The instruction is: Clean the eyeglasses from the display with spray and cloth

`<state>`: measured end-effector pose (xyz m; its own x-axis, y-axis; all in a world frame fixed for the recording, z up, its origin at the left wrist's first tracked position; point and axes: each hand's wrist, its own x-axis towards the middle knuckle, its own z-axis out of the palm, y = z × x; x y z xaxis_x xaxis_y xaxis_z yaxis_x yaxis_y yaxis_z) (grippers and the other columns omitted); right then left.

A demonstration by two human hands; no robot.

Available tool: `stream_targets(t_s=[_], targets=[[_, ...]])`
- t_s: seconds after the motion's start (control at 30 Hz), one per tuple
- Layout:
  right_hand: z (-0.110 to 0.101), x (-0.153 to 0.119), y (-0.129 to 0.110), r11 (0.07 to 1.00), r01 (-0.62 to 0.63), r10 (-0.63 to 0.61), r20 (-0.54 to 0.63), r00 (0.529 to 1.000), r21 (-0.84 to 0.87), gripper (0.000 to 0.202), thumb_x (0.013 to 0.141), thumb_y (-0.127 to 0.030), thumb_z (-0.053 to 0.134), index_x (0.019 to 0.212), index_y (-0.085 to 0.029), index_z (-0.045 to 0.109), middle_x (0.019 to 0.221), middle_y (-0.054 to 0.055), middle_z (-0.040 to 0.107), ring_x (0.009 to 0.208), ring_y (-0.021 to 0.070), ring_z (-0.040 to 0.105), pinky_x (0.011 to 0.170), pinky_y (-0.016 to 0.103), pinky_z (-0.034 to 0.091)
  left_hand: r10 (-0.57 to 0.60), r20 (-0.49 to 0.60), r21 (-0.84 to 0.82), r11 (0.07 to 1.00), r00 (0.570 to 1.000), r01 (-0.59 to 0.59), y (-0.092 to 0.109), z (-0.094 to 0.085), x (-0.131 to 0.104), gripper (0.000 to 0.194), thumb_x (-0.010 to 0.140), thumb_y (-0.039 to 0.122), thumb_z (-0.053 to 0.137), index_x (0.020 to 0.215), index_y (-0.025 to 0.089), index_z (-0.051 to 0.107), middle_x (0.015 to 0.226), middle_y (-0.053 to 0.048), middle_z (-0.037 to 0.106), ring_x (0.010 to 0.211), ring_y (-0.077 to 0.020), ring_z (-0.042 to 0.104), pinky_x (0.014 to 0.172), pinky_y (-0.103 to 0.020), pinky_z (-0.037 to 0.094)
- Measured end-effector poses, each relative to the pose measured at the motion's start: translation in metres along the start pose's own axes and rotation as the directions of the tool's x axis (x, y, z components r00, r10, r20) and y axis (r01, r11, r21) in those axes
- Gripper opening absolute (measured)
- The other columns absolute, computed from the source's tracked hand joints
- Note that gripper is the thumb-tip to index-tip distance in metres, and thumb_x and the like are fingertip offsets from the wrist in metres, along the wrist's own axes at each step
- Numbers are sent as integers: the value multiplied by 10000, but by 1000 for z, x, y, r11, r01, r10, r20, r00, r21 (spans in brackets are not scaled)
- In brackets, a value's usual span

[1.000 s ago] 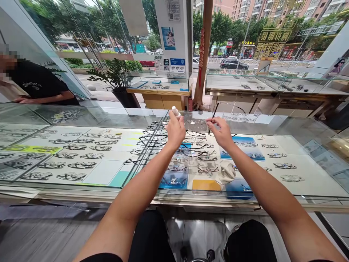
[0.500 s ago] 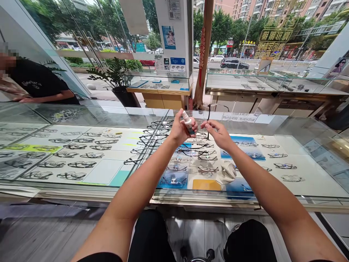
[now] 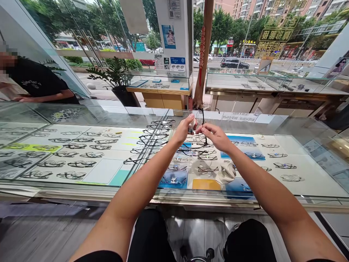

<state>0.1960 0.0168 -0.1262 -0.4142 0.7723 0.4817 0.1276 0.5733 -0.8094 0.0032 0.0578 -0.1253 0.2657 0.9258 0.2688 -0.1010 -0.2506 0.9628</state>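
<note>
My left hand [image 3: 183, 130] is closed around a small white spray bottle [image 3: 191, 126], mostly hidden by the fingers. Close beside it, my right hand [image 3: 215, 137] pinches a pair of eyeglasses [image 3: 202, 115] with dark temples. The glasses are upright, and a lens faces the bottle's side. Both hands hover over the glass display counter [image 3: 242, 194]. A crumpled beige cloth [image 3: 227, 172] lies near my right forearm. To the left of my hands, several dark-framed glasses [image 3: 153, 137] sit in a row on the counter top.
Rows of glasses [image 3: 77, 145] fill the counter, with a yellow card [image 3: 206, 184] and blue panels [image 3: 173, 179] near its front. A person in a black shirt [image 3: 40, 82] leans at the far left. Behind stand a potted plant [image 3: 117, 87] and another glass showcase [image 3: 242, 83].
My left hand has turned the spray bottle, so its nozzle no longer shows upright. The right hand has brought the glasses left and turned them, closer to the bottle.
</note>
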Motion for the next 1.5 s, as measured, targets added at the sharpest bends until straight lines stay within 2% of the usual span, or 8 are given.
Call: stream_targets(t_s=[0.13, 0.33, 0.53, 0.63, 0.73, 0.9, 1.23, 1.5], targets=[[-2, 2, 3, 999, -8, 9, -25, 1000, 42, 597, 1005, -819, 599, 1048, -263, 814, 1102, 74, 812, 1104, 279, 724, 1080, 467, 553, -10, 48, 97, 995, 999, 6, 3, 0, -2, 616, 886, 814, 601, 762, 211, 600, 731, -33, 562, 691, -173, 526, 607, -287, 444], [-11, 6, 11, 995, -18, 38, -190, 981, 103, 585, 971, -825, 647, 1035, -262, 790, 1092, 74, 808, 1119, 272, 711, 1084, 452, 559, -47, 135, 258, 966, 990, 10, 3, 2, -4, 552, 926, 713, 533, 733, 200, 601, 749, -56, 571, 691, -184, 505, 592, -296, 402], [-12, 8, 15, 992, -29, 51, -183, 982, 119, 602, 958, -843, 642, 1021, -259, 773, 1088, 78, 806, 1106, 272, 721, 1023, 447, 579, -87, 229, 284, 959, 970, 19, -2, 3, -3, 531, 935, 691, 578, 712, 209, 577, 768, -59, 572, 710, -190, 498, 595, -299, 424], [-13, 8, 14, 992, -33, 57, -202, 978, 121, 595, 962, -840, 638, 1020, -262, 768, 1099, 79, 814, 1128, 277, 721, 1030, 449, 571, -41, 150, 233, 973, 988, 5, -4, -3, 0, 599, 946, 784, 575, 774, 211, 608, 803, -56, 586, 767, -205, 528, 668, -316, 470], [-14, 7, 13, 992, -51, 76, -218, 973, 116, 582, 974, -829, 629, 1027, -266, 769, 1112, 80, 825, 1135, 279, 721, 1031, 450, 563, 67, -57, 264, 963, 996, -50, -9, -13, 7, 556, 986, 747, 583, 832, 214, 607, 847, -47, 603, 781, -196, 500, 733, -320, 419], [-14, 7, 13, 988, -71, 103, -242, 965, 137, 562, 974, -811, 644, 1046, -270, 779, 1114, 78, 828, 1104, 270, 718, 978, 423, 553, -55, -486, 261, 943, 872, 205, -23, -30, 20, 294, 1048, 498, 618, 922, 244, 540, 904, -13, 592, 785, -191, 486, 734, -309, 351], [-15, 8, 14, 988, -68, 100, -243, 965, 138, 559, 968, -811, 645, 1012, -267, 764, 1121, 77, 829, 1118, 272, 719, 1031, 448, 547, -89, -550, 284, 915, 830, 286, -41, -42, 26, 104, 1062, 334, 578, 1093, 265, 507, 1024, -38, 611, 831, -205, 517, 763, -311, 419], [-15, 7, 14, 988, -77, 107, -242, 964, 132, 534, 990, -787, 639, 1037, -272, 773, 1135, 83, 831, 1121, 271, 723, 1012, 442, 558, -148, -561, 258, 904, 814, 342, -43, -45, 26, 192, 965, 206, 610, 1122, 253, 509, 1116, -81, 604, 828, -206, 526, 712, -314, 438]])
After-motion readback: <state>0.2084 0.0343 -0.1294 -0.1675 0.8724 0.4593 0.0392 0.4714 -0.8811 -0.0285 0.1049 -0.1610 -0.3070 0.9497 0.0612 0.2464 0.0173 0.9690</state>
